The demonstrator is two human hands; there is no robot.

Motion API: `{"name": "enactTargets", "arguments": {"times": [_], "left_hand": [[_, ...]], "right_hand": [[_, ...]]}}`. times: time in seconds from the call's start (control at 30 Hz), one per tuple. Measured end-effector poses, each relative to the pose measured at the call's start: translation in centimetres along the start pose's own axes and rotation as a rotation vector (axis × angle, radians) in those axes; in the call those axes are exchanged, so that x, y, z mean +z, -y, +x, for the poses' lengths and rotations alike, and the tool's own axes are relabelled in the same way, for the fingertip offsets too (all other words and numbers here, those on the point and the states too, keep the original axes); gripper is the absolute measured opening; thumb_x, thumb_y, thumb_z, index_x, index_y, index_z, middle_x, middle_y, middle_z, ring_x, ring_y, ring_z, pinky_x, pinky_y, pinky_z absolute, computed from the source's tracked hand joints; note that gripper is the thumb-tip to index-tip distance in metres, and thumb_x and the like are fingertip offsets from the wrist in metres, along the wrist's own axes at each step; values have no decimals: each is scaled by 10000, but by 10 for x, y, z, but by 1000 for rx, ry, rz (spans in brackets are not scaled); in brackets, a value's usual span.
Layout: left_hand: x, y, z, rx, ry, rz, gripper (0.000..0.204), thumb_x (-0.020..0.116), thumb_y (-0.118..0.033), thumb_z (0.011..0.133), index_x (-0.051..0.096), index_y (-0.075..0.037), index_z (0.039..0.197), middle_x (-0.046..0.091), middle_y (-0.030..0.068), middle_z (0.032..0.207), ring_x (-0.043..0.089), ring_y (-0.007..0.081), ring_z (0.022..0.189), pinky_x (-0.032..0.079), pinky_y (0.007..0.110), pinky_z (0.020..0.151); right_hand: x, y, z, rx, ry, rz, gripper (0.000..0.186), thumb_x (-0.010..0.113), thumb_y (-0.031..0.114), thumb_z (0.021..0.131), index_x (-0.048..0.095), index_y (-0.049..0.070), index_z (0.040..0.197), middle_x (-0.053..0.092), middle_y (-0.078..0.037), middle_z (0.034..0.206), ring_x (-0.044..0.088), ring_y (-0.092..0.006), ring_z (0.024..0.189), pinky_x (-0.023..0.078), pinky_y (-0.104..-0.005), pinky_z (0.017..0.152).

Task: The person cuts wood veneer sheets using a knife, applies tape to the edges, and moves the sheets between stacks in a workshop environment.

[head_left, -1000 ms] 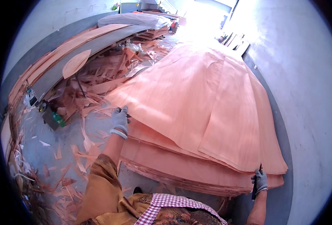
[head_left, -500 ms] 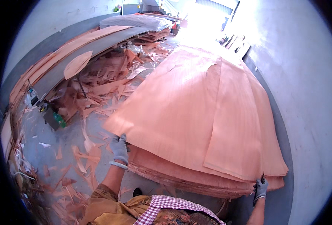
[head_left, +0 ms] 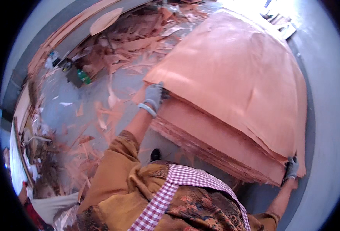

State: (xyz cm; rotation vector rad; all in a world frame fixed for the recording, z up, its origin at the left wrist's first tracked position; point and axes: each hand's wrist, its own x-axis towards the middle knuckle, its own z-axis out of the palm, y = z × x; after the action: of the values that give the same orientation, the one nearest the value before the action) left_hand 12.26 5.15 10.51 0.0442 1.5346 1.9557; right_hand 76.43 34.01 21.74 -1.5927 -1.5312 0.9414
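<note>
A large sheet of reddish wood veneer (head_left: pixel 231 77) lies over a tall stack of similar sheets (head_left: pixel 216 134). My left hand (head_left: pixel 154 96), in a grey glove with a pale band at the wrist, is closed on the near left corner of the top sheet. My right hand (head_left: pixel 292 168), also gloved, grips the sheet's near right corner. Something thin and dark shows at the right fingers, too small to make out. Between my hands the sheet's near edge is raised a little, set back from the edge of the stack below.
Torn veneer scraps (head_left: pixel 87 150) litter the floor to the left. Beyond them are a green bottle (head_left: pixel 84 76) and a heap of offcuts (head_left: pixel 139 34). A grey wall (head_left: pixel 331 96) runs close along the right. Another person's red sleeve (head_left: pixel 31 211) shows at lower left.
My view has tipped downward, so the stack appears higher and further right. The top sheet's near edge has moved back, baring more of the stack; the overlapping seams no longer show. Both hands keep hold.
</note>
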Motion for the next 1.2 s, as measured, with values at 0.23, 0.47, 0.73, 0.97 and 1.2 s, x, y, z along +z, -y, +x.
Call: {"name": "enactTargets", "arguments": {"times": [0.23,0.47,0.73,0.97,1.2], "left_hand": [[-6,-11,-19,-23,-123,107,194,547,-269,880,555,-81,833,623,63,627,574,151,437,341,243,329],[-8,-14,-21,-39,-170,191,195,565,-265,870,527,-92,788,609,57,617,514,128,402,327,242,321],[-6,-9,-11,-32,-45,46,230,483,-163,882,454,-141,655,461,-4,511,443,128,386,348,266,337],[-21,2,8,-48,14,-63,253,607,-164,839,454,-175,638,452,-32,527,399,97,392,293,228,339],[3,4,-7,232,-193,169,152,677,-165,792,537,-150,735,519,-38,595,439,82,442,336,222,380]], "right_hand": [[8,-7,7,55,-12,-128,224,633,293,836,502,114,806,459,11,516,411,-93,373,321,-234,320],[2,-19,11,24,-34,-128,189,637,276,832,521,126,833,453,16,509,401,-91,363,311,-231,317],[12,-11,5,11,14,17,198,642,284,805,565,102,821,390,45,559,334,-64,451,277,-238,396],[8,-5,10,41,-12,-158,237,663,307,805,545,101,806,512,-10,548,442,-100,394,344,-244,360],[3,-11,0,52,-48,-120,217,647,269,821,555,73,836,531,-25,557,453,-93,399,361,-225,361]]}}
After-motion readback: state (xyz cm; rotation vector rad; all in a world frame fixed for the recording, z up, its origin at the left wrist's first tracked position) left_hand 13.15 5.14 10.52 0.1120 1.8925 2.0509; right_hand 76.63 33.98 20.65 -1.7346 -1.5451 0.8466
